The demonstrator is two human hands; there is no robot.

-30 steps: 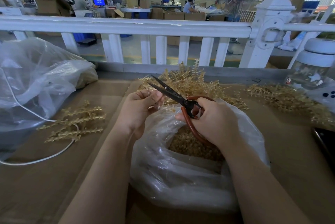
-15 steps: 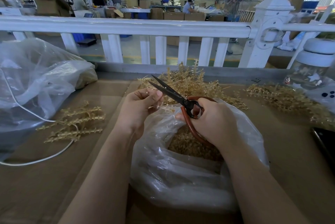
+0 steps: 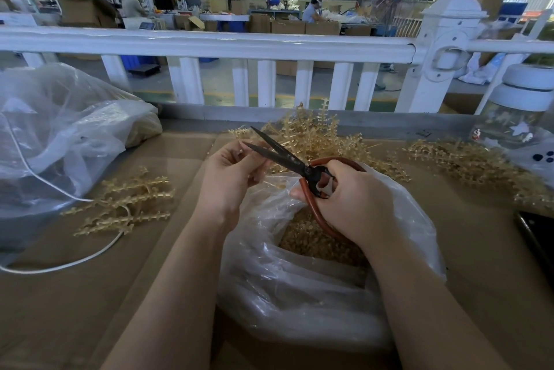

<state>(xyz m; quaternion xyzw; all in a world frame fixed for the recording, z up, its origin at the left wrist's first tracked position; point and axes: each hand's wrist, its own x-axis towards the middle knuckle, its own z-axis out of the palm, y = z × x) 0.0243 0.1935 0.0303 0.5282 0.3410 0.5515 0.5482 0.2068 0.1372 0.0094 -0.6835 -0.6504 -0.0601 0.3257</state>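
Right hand (image 3: 356,205): fingers curled through the reddish loop handles of the scissors (image 3: 284,157). The dark blades stand apart in a narrow V, with the tips pointing away and to the left. Left hand (image 3: 230,178): thumb and fingertips pinch a thin tan sprig (image 3: 273,182), mostly hidden by the fingers and held right at the lower blade. Both hands hang above the mouth of the clear bag (image 3: 299,294), which lies on the cardboard (image 3: 60,309) and contains cut pieces (image 3: 308,237) of the same colour. Behind the blades is a sprig pile (image 3: 311,136). Further sprigs lie to the left beside a white cable (image 3: 60,264), and to the right near a glass jar (image 3: 521,112).

Risks, as judged: the lower blade touches or nearly touches the left fingertips, so closing the blades without drawing the fingers back could nick them. The sprig is small and only lightly held, so a slack pinch could let it twist between the blades and be chewed rather than cut. A trimmed piece released away from the bag's mouth would land on the cardboard instead of inside.
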